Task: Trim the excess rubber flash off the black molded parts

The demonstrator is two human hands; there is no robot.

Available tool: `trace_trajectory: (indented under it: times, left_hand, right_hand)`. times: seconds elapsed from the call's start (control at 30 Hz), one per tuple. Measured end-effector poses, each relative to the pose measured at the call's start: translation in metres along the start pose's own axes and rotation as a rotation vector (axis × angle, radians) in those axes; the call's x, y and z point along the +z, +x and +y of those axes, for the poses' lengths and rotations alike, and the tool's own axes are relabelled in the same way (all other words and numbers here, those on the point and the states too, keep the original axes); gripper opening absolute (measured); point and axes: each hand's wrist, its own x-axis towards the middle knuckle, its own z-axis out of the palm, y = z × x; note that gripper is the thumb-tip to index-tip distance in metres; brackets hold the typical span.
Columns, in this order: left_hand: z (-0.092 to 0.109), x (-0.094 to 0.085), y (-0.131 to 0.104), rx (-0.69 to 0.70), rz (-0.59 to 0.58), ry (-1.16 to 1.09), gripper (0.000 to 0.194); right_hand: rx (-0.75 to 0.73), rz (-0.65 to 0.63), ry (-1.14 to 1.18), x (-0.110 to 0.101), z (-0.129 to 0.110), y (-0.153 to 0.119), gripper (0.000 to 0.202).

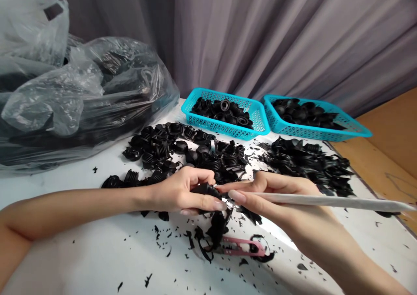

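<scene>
My left hand (182,193) is closed round a black ribbed rubber part (206,190), thumb along its near side. Opposite it, my right hand (280,193) pinches a long, slim tool with a white-wrapped handle (342,201). The handle runs out to the right past the hand. The tool's working tip is at the rubber part, but the fingers hide its shape. Below both hands lie black rubber trimmings (217,230) and pink thread snips (243,246), partly covered by scraps.
Behind my hands spread a pile of ribbed black parts (211,160) and another black pile (306,162). Two blue baskets (224,130) (312,133) of black pieces stand at the back. A large clear plastic bag (87,95) fills the left. Scraps dot the white table (97,247).
</scene>
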Motion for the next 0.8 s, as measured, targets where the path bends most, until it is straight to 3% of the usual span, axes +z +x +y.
trace_trajectory:
  times: [0.23, 0.8]
  left_hand:
    - [-0.0006, 0.0002, 0.0017, 0.020, 0.005, 0.002, 0.032]
    - [-0.0063, -0.0063, 0.0017, 0.136, -0.092, -0.118, 0.029]
  right_hand:
    - [-0.013, 0.065, -0.134, -0.0017, 0.0040, 0.0010, 0.040]
    - [-0.030, 0.112, -0.043, -0.0082, 0.0022, 0.0001, 0.038]
